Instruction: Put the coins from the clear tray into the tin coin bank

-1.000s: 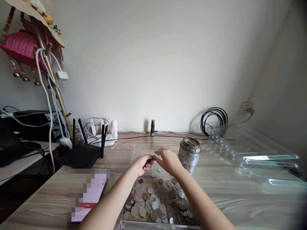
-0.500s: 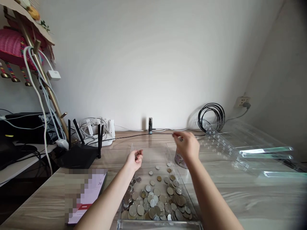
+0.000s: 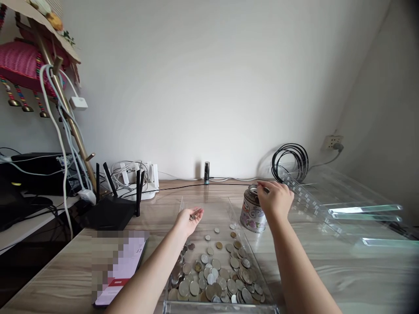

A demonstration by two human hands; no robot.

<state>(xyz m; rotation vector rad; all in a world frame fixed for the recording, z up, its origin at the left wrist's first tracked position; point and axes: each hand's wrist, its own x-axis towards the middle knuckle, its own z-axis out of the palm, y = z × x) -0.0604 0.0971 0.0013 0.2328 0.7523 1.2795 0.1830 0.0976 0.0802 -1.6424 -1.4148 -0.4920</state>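
My left hand is palm up above the left side of a clear plastic tray, its fingers curled round what look like coins, mostly hidden. Many loose coins lie in the tray, thickest at the near end. Right of the tray stands an upright round tin with a floral pattern. My right hand is at the tin's top, fingers pinched together over its rim. Whatever sits between those fingertips is too small or hidden to make out.
A phone, partly pixelated, lies left of the tray. Behind it are a black router and a white router with cables. Clear plastic panels and a black cable coil are at the right. A small dark cylinder stands by the wall.
My right hand has moved right, uncovering most of the tin. My left hand has shifted slightly right and its fingers have loosened a little. The phone's number changed from 36 to what looks like 37.
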